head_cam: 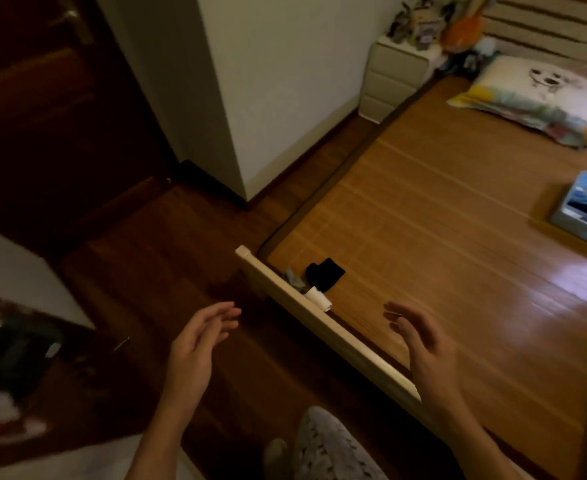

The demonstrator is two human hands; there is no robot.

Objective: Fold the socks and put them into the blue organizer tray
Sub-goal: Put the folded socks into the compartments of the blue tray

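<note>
A black sock [325, 273] lies on the bamboo mat [441, 237] at the bed's near corner, with a greenish sock [294, 277] and a white sock [318, 299] beside it along the pale bed rail [323, 327]. The blue organizer tray [585, 211] sits far right on the mat, holding some dark and light items. My left hand [198, 344] hovers over the dark floor, left of the rail, fingers spread and empty. My right hand [420, 341] hovers over the mat, right of the socks, also spread and empty.
A pillow [541, 98] lies at the head of the bed, with a cream nightstand [394, 76] and toys behind it. A white wall column [250, 98] stands at centre. Dark wooden floor and a dark door are on the left. My patterned trouser leg [330, 448] shows below.
</note>
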